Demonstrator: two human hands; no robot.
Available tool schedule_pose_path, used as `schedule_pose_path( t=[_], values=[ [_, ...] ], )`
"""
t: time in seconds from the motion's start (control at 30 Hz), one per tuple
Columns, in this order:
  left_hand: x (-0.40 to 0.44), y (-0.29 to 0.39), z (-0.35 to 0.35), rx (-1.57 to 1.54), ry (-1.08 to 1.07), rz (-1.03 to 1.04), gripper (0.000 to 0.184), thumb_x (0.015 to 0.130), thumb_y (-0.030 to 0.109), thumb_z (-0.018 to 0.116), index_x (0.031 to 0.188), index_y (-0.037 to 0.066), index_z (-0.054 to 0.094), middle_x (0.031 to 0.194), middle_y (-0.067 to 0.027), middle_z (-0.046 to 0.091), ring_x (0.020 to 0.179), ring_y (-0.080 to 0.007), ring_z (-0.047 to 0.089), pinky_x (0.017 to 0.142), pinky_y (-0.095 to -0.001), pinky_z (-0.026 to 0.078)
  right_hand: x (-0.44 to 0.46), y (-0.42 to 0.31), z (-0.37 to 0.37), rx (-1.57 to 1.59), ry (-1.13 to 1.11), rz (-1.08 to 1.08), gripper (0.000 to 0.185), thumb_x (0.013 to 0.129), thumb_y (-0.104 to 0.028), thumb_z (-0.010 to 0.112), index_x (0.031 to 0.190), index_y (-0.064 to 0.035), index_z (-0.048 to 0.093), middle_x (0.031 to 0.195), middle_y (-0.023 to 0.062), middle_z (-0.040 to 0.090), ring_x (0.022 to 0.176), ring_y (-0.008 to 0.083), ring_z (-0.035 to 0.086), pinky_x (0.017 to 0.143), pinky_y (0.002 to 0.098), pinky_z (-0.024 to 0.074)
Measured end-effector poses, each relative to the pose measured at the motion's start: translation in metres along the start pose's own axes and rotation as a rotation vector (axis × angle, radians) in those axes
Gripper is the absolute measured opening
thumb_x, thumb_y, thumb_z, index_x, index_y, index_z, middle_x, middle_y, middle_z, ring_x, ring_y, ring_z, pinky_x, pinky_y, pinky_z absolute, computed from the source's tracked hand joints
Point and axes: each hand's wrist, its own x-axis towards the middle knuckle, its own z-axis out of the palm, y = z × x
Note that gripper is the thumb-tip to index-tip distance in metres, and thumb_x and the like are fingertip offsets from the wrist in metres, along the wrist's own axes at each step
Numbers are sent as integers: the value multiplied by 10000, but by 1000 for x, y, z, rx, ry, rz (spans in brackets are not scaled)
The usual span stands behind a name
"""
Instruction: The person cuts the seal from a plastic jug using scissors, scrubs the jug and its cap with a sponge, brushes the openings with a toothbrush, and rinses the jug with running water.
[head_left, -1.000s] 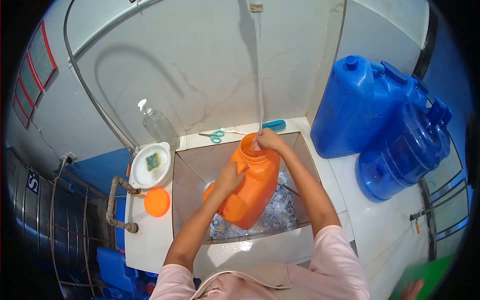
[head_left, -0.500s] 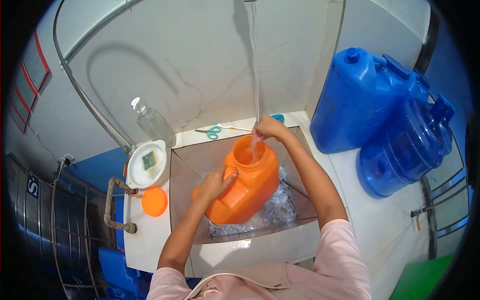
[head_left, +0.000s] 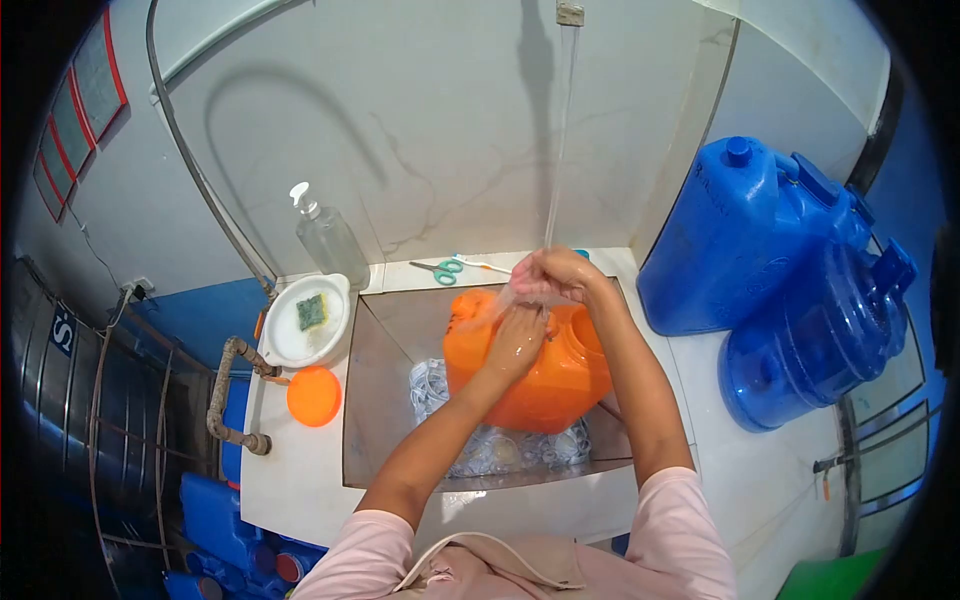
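Observation:
An orange plastic jug (head_left: 560,385) stands in the sink (head_left: 385,400), its wide round mouth on the right and a smaller capped-looking spout on the left. My left hand (head_left: 518,338) is closed over the jug's top, around what seems to be its handle. Just above it, my right hand (head_left: 553,275) is in the falling water (head_left: 560,150), fingers bent and spread, with no object visible in it. Water sprays off that hand toward the jug's left end. Beneath the jug lies a bumpy, whitish-grey layer (head_left: 500,450) whose kind I cannot make out.
Left of the sink are a white bowl (head_left: 338,345) with a sponge (head_left: 312,312), an orange lid (head_left: 314,396) and a pump bottle (head_left: 332,245). Scissors (head_left: 443,272) and a toothbrush (head_left: 485,265) lie behind. Blue water containers (head_left: 735,250) stand on the right.
The jug has turned, so its mouth now points right and its other end left. My right hand has left the mouth and is above my left hand. The view has shifted slightly.

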Motion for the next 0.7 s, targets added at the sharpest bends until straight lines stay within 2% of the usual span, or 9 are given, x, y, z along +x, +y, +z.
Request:
schedule_pose_path(
  t=[0.07,0.1,0.17,0.27,0.37,0.43,0.5,0.57,0.7],
  values=[
    [-1,1,9,103,-12,173,391,833,124,490,1187,-41,468,1209,-206,483,1147,-339,453,1033,-419,311,11,8,-10,-128,12,-23,209,829,30,390,891,93,579,851,164,625,738,227,665,671,269,582],
    [-1,6,9,103,-12,174,391,833,124,490,1187,-41,468,1209,-206,483,1147,-339,453,1033,-419,311,10,5,-8,-255,20,-49,204,829,29,394,888,85,581,853,153,623,737,222,663,675,271,578],
    [-3,16,7,124,-63,190,383,795,70,484,1160,-45,485,1185,-190,500,1139,-325,471,1028,-418,327,7,1,-6,-192,20,-35,190,826,31,406,881,79,582,847,143,622,744,198,656,687,261,570],
    [-9,20,7,56,-34,287,354,817,108,513,1138,-38,492,1186,-202,492,1144,-346,461,1014,-448,337,0,-6,2,-167,15,-20,162,819,36,430,850,56,588,815,119,621,746,172,647,699,252,558],
    [-13,19,2,21,-73,348,342,806,124,541,1113,-23,513,1168,-178,518,1132,-327,477,999,-434,352,9,-3,-1,-194,9,-70,134,806,31,457,809,28,591,774,97,618,713,163,635,676,248,544],
    [-13,11,-5,-50,-118,355,358,794,146,564,1110,-15,517,1151,-169,529,1116,-324,486,989,-432,359,11,-5,-4,-183,15,-118,117,797,23,473,792,19,589,760,89,614,687,155,624,651,245,535],
    [-13,0,-18,-124,-171,366,374,782,168,587,1107,-7,521,1134,-160,539,1100,-321,496,979,-430,366,11,-6,-9,-364,-51,-108,88,779,-6,501,750,7,583,725,76,605,638,139,593,605,242,513],
    [-12,-9,-38,-206,-317,186,380,776,220,618,1079,5,533,1078,-159,560,1054,-333,513,957,-434,375,14,-6,-14,-486,-34,-110,88,771,-16,510,743,9,589,709,76,602,629,136,584,589,241,504],
    [-22,-37,-51,-184,-223,223,355,762,173,635,1049,-6,528,1045,-167,555,993,-358,519,939,-436,382,9,-5,-17,-726,-67,-75,100,765,-24,524,744,12,616,675,77,598,619,136,581,573,243,501]
  ],
)
